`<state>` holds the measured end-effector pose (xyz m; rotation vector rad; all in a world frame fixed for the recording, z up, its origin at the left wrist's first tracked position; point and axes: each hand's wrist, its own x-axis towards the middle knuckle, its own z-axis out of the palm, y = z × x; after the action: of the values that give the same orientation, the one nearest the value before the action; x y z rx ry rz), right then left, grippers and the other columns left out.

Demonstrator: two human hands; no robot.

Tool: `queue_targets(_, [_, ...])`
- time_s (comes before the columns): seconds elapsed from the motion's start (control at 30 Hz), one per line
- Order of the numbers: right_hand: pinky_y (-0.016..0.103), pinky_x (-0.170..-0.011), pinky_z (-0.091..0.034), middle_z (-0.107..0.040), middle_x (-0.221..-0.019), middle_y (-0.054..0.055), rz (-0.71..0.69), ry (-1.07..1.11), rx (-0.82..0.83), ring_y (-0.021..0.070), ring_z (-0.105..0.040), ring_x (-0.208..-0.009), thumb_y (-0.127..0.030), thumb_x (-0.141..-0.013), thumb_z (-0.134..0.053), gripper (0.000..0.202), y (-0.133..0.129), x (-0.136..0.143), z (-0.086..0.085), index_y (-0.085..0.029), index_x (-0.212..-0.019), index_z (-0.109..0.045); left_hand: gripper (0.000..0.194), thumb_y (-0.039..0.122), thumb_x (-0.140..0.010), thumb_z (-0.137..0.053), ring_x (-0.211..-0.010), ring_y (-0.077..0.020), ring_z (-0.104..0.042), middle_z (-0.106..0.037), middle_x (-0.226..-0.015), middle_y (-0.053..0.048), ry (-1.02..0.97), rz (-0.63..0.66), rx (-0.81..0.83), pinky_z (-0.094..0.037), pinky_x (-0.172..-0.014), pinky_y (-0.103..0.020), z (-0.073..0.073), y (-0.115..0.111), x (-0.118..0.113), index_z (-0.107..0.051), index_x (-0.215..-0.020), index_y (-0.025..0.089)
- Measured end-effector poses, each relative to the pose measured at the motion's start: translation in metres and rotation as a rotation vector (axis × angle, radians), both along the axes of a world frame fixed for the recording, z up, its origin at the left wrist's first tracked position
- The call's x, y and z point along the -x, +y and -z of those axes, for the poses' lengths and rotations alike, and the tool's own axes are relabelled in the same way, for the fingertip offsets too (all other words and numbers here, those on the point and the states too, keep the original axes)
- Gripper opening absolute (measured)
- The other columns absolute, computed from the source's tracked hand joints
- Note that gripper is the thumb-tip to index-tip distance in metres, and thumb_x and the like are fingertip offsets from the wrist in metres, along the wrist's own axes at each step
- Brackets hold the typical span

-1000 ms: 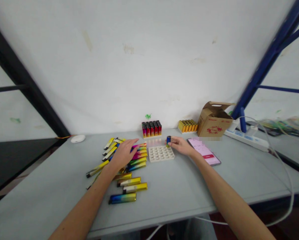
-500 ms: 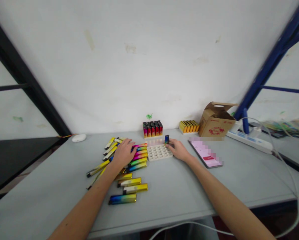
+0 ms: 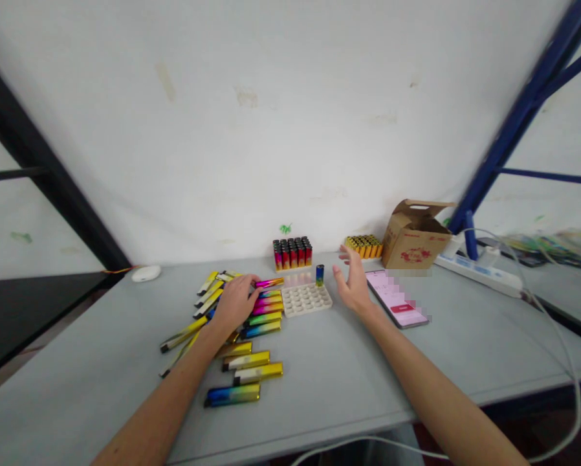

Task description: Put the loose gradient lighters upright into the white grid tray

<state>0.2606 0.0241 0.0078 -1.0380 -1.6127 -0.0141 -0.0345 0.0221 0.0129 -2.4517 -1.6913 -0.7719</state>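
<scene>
My left hand (image 3: 236, 302) is closed at the fingertips on a pink-and-gold lighter (image 3: 271, 283) at the back of a row of lighters. Loose metallic lighters in yellow, blue, green and pink, such as the blue-yellow one (image 3: 232, 394), lie beneath and around this hand. Just to the right sits a white tray (image 3: 310, 310) with rows of holes. A single blue lighter (image 3: 319, 276) stands upright in its back right corner. My right hand (image 3: 354, 285) is raised to the right of the tray, holding nothing, with its fingers apart.
Against the wall stand a tray of red-and-black lighters (image 3: 292, 254) and one of yellow lighters (image 3: 364, 246). An opened cardboard box (image 3: 411, 241), a phone (image 3: 398, 304) and a white power strip (image 3: 484, 274) are at the right. A white case (image 3: 145, 273) lies far left.
My right hand has let go of the blue lighter, moved right and spread its fingers. The lighter now stands by itself in the tray. The pink-and-gold lighter has shifted away from the row.
</scene>
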Motion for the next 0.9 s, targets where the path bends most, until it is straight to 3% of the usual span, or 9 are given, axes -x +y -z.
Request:
queue_targets(0.1, [0.042, -0.084, -0.048, -0.066, -0.098, 0.01, -0.005, -0.123, -0.096, 0.0234, -0.061, -0.091, -0.022, -0.087, -0.046, 0.026, -0.009, 0.009, -0.006, -0.019, -0.108, -0.06, 0.018, 0.026, -0.088, -0.048, -0.095, -0.0262, -0.059, -0.066, -0.096, -0.009, -0.076, 0.048, -0.079, -0.044, -0.09, -0.043, -0.004, -0.003, -0.004, -0.058, -0.099, 0.016])
queue_targets(0.17, [0.036, -0.074, -0.05, -0.067, -0.079, 0.006, -0.069, -0.264, -0.094, 0.0204, -0.061, -0.074, -0.018, -0.085, -0.047, 0.02, -0.016, 0.019, -0.007, -0.021, -0.093, -0.064, 0.017, 0.026, -0.09, -0.047, -0.095, -0.0247, -0.058, -0.065, -0.096, -0.008, -0.12, 0.101, -0.149, -0.044, -0.09, -0.041, -0.008, -0.007, -0.009, -0.057, -0.1, 0.017])
queue_targets(0.23, [0.033, -0.073, -0.051, -0.069, -0.083, 0.006, -0.141, -0.356, -0.064, 0.0194, -0.063, -0.075, -0.015, -0.083, -0.048, 0.022, -0.021, 0.031, -0.007, -0.02, -0.097, -0.065, 0.017, 0.026, -0.091, -0.046, -0.096, -0.0233, -0.057, -0.063, -0.097, -0.007, -0.15, 0.168, -0.201, -0.044, -0.091, -0.04, -0.013, -0.013, -0.015, -0.057, -0.102, 0.018])
queue_targets(0.4, [0.038, -0.093, -0.047, -0.063, -0.117, 0.013, -0.245, -0.388, -0.001, 0.024, -0.058, -0.108, -0.026, -0.082, -0.058, 0.04, -0.03, 0.053, -0.006, -0.016, -0.121, -0.055, 0.02, 0.023, -0.093, -0.047, -0.099, -0.0207, -0.056, -0.061, -0.102, -0.007, -0.19, 0.337, -0.289, -0.045, -0.092, -0.037, -0.022, -0.031, -0.031, -0.058, -0.109, 0.019])
queue_targets(0.57, [0.036, -0.081, -0.048, -0.066, -0.094, 0.011, -0.325, -0.366, 0.13, 0.0226, -0.059, -0.088, -0.027, -0.086, -0.054, 0.022, -0.032, 0.062, -0.004, -0.017, -0.104, -0.06, 0.027, 0.02, -0.093, -0.048, -0.1, -0.0204, -0.056, -0.063, -0.104, -0.007, -0.17, 0.486, -0.367, -0.045, -0.092, -0.037, -0.023, -0.042, -0.044, -0.057, -0.118, 0.021])
queue_targets(0.67, [0.035, -0.077, -0.046, -0.063, -0.091, 0.011, -0.339, -0.3, 0.177, 0.022, -0.057, -0.085, -0.026, -0.088, -0.049, 0.015, -0.032, 0.061, -0.005, -0.016, -0.095, -0.058, 0.033, 0.023, -0.092, -0.05, -0.105, -0.0217, -0.055, -0.062, -0.11, -0.009, -0.177, 0.47, -0.369, -0.044, -0.094, -0.038, -0.023, -0.045, -0.047, -0.051, -0.125, 0.02])
queue_targets(0.77, [0.033, -0.074, -0.045, -0.061, -0.087, 0.007, -0.385, -0.097, 0.258, 0.0194, -0.055, -0.08, -0.026, -0.087, -0.046, 0.013, -0.031, 0.058, -0.006, -0.017, -0.091, -0.054, 0.043, 0.03, -0.091, -0.052, -0.11, -0.0239, -0.054, -0.06, -0.117, -0.012, -0.185, 0.39, -0.308, -0.044, -0.096, -0.04, -0.024, -0.047, -0.046, -0.045, -0.131, 0.016])
queue_targets(0.9, [0.025, -0.055, -0.039, -0.048, -0.06, -0.003, -0.577, 0.273, 0.461, 0.0128, -0.045, -0.055, -0.028, -0.085, -0.042, 0.014, -0.029, 0.051, -0.011, -0.02, -0.074, -0.046, 0.036, 0.031, -0.095, -0.041, -0.111, -0.0241, -0.054, -0.06, -0.118, -0.013, -0.152, 0.367, -0.167, -0.043, -0.098, -0.041, -0.019, -0.044, -0.042, -0.051, -0.125, 0.015])
